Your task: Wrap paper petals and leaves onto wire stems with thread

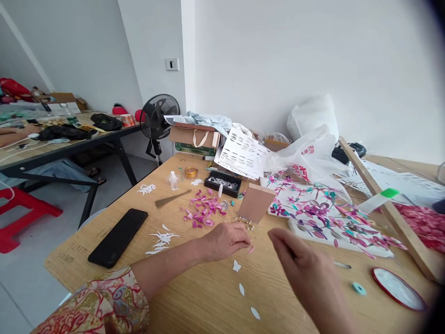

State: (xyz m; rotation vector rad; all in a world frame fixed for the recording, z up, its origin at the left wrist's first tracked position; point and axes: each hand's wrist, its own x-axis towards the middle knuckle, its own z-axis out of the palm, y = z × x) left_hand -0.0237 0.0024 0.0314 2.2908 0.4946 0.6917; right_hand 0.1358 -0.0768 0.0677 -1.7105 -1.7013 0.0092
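Observation:
My left hand (pixel 227 241) is closed in a pinch over the middle of the table, with a small pink petal (pixel 251 249) at its fingertips. To its right, my right hand (pixel 306 264) is raised with thumb and fingers pressed together; whatever it may hold is too small to see. Beyond the left hand lies a heap of pink petals (pixel 205 208). A brown upright block (pixel 255 203) stands behind both hands, with small beads (pixel 248 222) by its foot. White paper cutouts, including a leaf shape (pixel 241 289), lie in front of the hands.
A black phone (pixel 118 237) lies at the left. Behind the petals are a black tray (pixel 222 183) and a small clear bottle (pixel 173 181). Finished pink flower sprigs (pixel 313 199) cover white padding at the right, near a wooden bar (pixel 385 204) and a red-rimmed round dish (pixel 398 288).

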